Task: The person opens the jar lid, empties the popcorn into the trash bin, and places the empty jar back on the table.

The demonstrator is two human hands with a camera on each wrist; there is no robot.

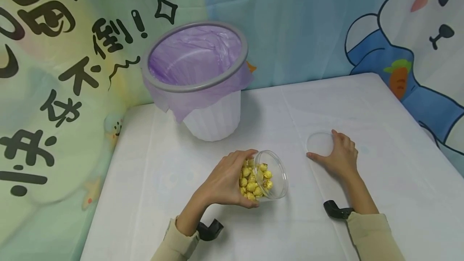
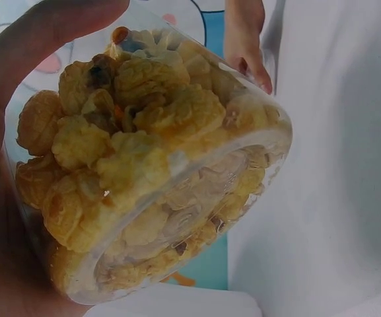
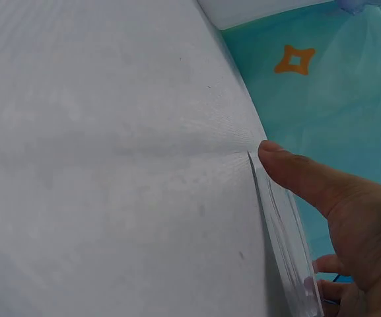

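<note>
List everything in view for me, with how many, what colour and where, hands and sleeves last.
Plastic jar: one, clear, tilted in the left hand, lid off
Popcorn: many pieces, too many to count, yellow, inside the jar
Round lid: one, clear, at the right hand
Trash bin: one, white with grey rim, far side of the table
Bin liner: one, purple, inside the bin and folded over its rim
Table: one, white-topped, under everything
Printed backdrop: at least one panel, mostly green and blue, behind the table
Wrist devices: two, black, one per wrist
Sleeves: two, beige
Left hand: one, holding the jar
Right hand: one, gripping the lid's edge
</note>
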